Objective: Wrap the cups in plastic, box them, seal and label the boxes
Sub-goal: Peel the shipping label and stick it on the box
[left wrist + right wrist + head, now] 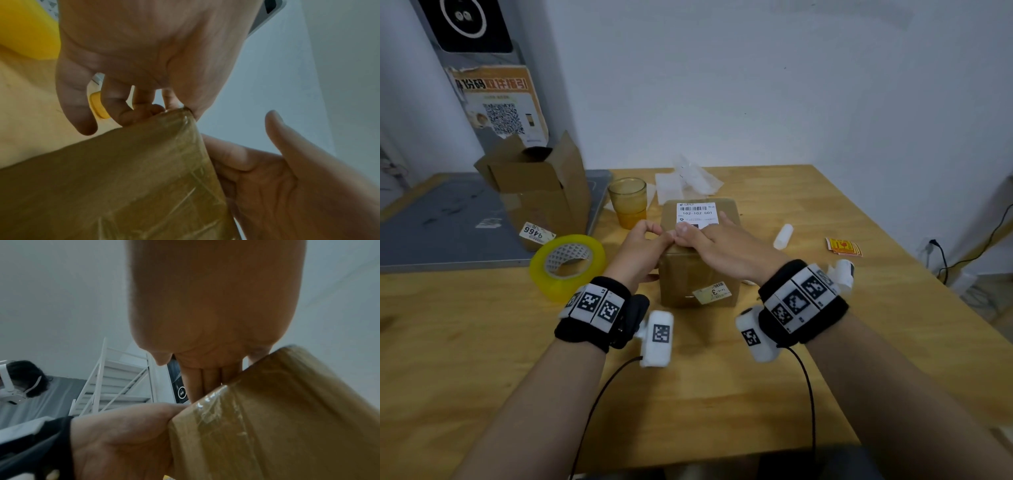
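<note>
Head view: a sealed cardboard box (700,260) is seen at the centre of the frame on a wooden table (808,359), with a white shipping label (697,213) stuck on its top. The left hand (642,250) is held against the box's left upper edge with fingers curled, the fingertips pinched together at that edge, while the right hand (717,248) is laid flat on the top, fingers straight and pressed onto the label's near end. An amber glass cup (627,202), an open cardboard box (541,185) and a yellow tape roll (567,265) are placed to the left, and crumpled plastic wrap (688,180) lies above the box.
</note>
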The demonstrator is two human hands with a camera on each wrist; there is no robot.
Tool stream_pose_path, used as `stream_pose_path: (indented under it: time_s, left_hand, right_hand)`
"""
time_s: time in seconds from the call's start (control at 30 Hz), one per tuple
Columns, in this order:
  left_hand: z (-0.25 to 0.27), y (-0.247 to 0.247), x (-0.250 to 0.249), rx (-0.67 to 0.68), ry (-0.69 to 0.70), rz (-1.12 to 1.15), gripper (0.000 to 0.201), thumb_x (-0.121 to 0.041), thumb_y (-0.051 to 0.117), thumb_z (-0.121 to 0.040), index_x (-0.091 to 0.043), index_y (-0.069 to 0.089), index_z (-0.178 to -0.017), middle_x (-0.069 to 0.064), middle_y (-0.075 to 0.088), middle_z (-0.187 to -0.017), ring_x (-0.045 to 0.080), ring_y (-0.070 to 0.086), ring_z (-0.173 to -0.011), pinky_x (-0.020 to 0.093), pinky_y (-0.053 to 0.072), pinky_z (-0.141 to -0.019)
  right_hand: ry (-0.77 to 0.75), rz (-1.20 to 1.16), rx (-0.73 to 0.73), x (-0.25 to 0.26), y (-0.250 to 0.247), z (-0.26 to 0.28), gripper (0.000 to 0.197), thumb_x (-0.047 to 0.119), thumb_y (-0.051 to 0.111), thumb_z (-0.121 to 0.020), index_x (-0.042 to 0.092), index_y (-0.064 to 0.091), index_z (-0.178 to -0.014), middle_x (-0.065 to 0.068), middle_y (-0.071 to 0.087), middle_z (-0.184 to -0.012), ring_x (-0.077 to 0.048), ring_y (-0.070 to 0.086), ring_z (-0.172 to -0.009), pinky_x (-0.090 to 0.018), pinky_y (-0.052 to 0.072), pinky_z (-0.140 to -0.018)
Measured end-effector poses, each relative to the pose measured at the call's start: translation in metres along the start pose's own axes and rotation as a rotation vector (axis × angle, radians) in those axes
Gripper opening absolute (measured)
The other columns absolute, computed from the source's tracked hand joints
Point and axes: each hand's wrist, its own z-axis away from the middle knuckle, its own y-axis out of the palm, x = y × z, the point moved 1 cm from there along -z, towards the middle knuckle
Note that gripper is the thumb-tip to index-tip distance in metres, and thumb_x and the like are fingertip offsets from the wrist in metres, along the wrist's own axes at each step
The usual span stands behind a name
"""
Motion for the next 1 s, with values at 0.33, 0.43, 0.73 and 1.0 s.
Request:
stream_pose_path:
  time_s: [0.33,0.43,0.73,1.0]
  left_hand:
    - [0.001,0.001,0.001,-0.062,-0.035,0.102,0.034,-0.036,0.073,-0.093,-0.029,0.054,-0.120,-0.001,0.067,-0.117,0.020,0.063,-0.104,0.048,0.054,-0.095]
    - [0.000,0.000,-0.002,-0.016,-0.015,0.071,0.038,-0.032,0.072,-0.095,-0.029,0.058,-0.131,-0.010,0.067,-0.121,0.019,0.062,-0.113,0.051,0.050,-0.100]
    - [0.000,0.000,-0.009,-0.016,-0.019,-0.027,0.016,-0.035,0.068,-0.096,-0.038,0.065,-0.111,-0.010,0.069,-0.111,0.019,0.062,-0.107,0.036,0.043,-0.076]
    - [-0.006,0.001,-0.013,-0.020,-0.080,0.014,0.028,-0.024,0.069,-0.096,-0.030,0.059,-0.122,-0.002,0.066,-0.119,0.024,0.060,-0.113,0.049,0.045,-0.098]
  right_hand:
    - [0.131,-0.022,-0.004,-0.031,-0.017,0.010,0.069,0.051,0.010,-0.110,0.019,0.063,-0.141,0.004,0.059,-0.148,-0.017,0.042,-0.145,-0.041,0.003,-0.126]
    - [0.127,0.008,-0.020,-0.031,-0.015,0.005,0.071,0.051,0.010,-0.110,0.015,0.065,-0.139,0.002,0.063,-0.143,-0.017,0.045,-0.142,-0.040,0.002,-0.126]
    - [0.086,-0.016,0.065,-0.010,0.001,-0.035,0.077,0.054,0.002,-0.109,0.020,0.064,-0.141,-0.006,0.058,-0.150,-0.021,0.037,-0.149,-0.045,-0.007,-0.126]
    - [0.201,-0.028,0.029,-0.042,-0.016,-0.033,0.074,0.058,0.003,-0.107,0.024,0.052,-0.151,0.005,0.056,-0.152,-0.021,0.032,-0.152,-0.050,-0.004,-0.127]
